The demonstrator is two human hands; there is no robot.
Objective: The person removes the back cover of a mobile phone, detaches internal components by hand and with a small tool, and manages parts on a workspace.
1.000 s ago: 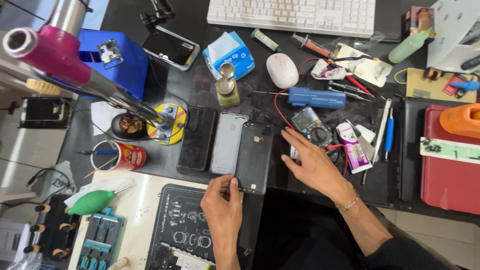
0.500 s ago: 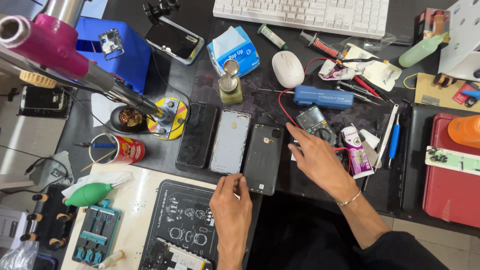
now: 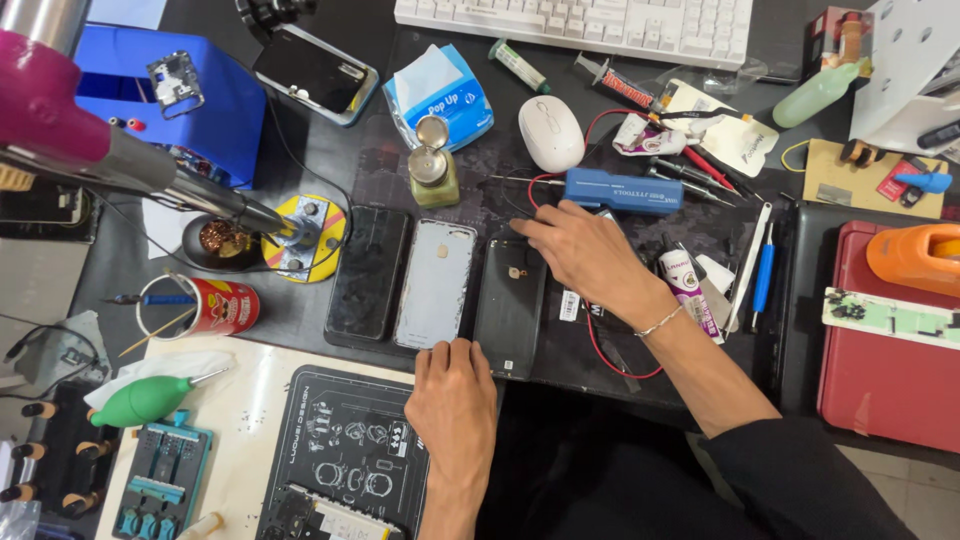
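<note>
Right now my left hand (image 3: pixel 452 395) rests with fingers curled loosely together on the near edge of the bench, its fingertips touching the bottom of the dark phone back cover (image 3: pixel 511 307). That cover lies flat beside a silver phone (image 3: pixel 435 284) and a black phone (image 3: pixel 369 272). My right hand (image 3: pixel 585 252) lies spread over the cover's top end, holding nothing, just below a blue tool (image 3: pixel 622 190).

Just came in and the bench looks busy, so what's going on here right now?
A person is bent over a cluttered repair bench. Their left hand rests at the near edge of a row of three phones, by the silver phone. Their right hand lies over the top of the dark phone, fingertips touching it, just below a blue tool. Neither hand grips anything.
</note>
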